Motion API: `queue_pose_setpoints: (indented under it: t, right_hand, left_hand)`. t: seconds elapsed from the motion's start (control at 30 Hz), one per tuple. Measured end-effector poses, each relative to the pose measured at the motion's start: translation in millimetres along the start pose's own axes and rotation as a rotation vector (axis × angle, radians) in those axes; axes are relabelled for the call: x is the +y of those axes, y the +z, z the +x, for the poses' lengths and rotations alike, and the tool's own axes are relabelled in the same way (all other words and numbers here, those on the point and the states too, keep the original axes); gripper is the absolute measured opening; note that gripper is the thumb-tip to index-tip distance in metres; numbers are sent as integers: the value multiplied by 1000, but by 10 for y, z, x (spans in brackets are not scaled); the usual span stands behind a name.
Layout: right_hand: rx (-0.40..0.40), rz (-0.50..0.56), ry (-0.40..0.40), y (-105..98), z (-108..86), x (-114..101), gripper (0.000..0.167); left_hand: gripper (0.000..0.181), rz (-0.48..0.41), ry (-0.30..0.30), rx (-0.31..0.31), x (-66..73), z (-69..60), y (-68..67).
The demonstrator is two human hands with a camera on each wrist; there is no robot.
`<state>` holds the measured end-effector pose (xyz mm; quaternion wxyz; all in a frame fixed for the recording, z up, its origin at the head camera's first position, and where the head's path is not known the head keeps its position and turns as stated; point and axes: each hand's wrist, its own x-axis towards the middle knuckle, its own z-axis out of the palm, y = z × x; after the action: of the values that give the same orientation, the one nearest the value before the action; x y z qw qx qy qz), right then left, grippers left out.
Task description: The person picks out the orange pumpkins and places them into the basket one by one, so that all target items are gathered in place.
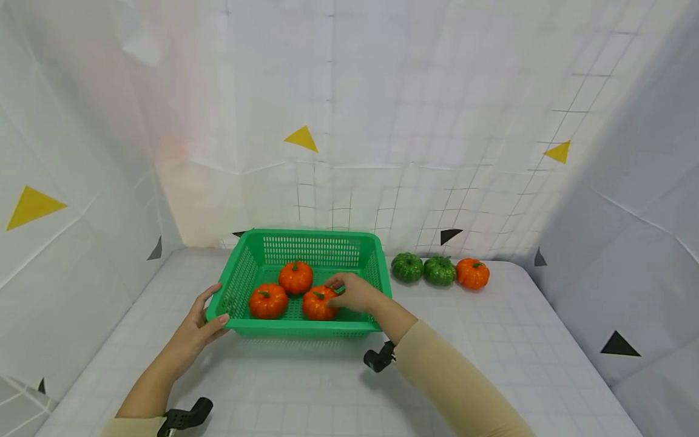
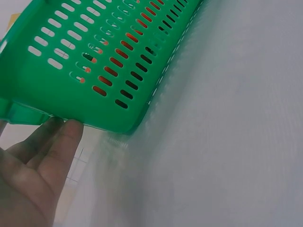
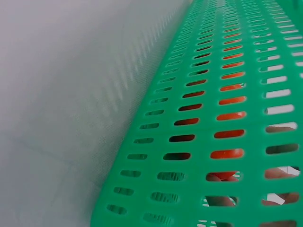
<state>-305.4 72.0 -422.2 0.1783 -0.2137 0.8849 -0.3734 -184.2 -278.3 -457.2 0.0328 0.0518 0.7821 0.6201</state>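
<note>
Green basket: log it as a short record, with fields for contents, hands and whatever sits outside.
Container: green basket, with slotted walls
Surface: white table
Contents: three orange pumpkins, one far, one near left, one near right
Left hand: grips the rim at the near-left corner
Right hand: inside the basket, holding the near-right pumpkin
Outside, right of basket: a row of two green pumpkins, then an orange one
</note>
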Motion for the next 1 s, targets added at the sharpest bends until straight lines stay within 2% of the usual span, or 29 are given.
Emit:
queue_pose_setpoints:
  t: [0.4, 0.8, 1.0]
  right_hand:
    - [5, 44, -58, -118, -136, -87, 40]
    - [73, 97, -89, -349, -420, -160, 38]
    - [100, 78, -85, -420, -561, -153, 37]
  left_hand:
    - [76, 10, -6, 3, -72, 13, -10]
    - [75, -5, -3, 0, -63, 7, -10]
    - [75, -3, 0, -1, -65, 12, -7]
